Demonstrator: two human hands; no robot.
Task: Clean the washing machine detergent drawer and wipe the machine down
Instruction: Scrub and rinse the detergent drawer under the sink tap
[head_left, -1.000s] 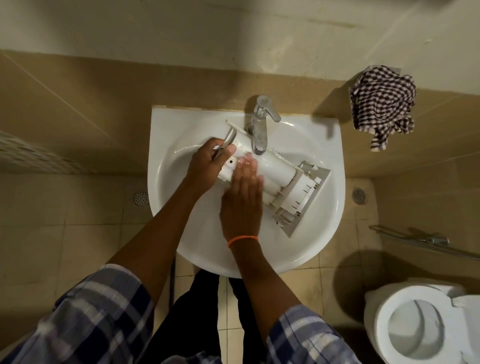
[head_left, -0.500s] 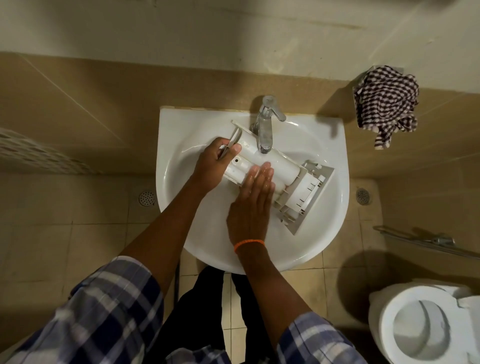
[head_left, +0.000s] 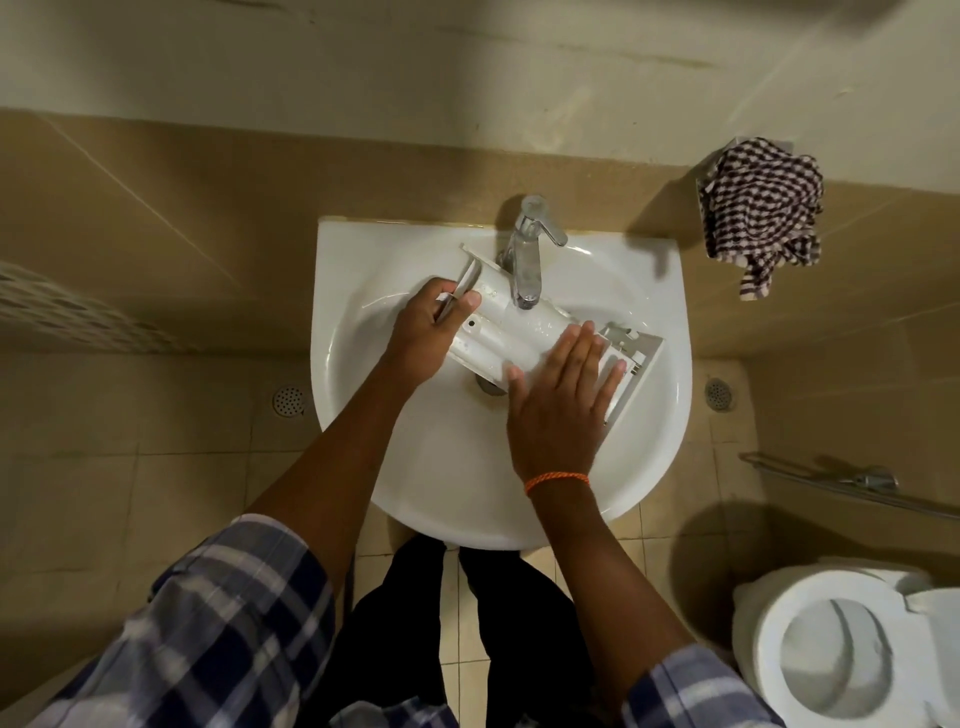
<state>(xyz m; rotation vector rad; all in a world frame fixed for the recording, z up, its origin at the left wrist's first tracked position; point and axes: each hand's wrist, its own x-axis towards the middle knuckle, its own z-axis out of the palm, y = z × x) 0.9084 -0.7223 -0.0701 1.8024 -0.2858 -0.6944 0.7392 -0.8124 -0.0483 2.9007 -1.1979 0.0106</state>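
We have the detergent drawer (head_left: 511, 332) lying upside down across the sink (head_left: 660, 415), its back end toward the rear-left rim under the faucet (head_left: 525, 260), its front panel toward the right rim. Our left hand (head_left: 434, 327) grasps the back end with curled fingers; our right hand (head_left: 558, 400) lies flat on the underside, fingers straight. To rinse it well, we probably want to keep that grasp firm, rub along the ridges toward the front, and turn the drawer so water reaches the compartments. The checkered cloth (head_left: 761, 208) hangs on the wall beyond the sink's rear-right corner.
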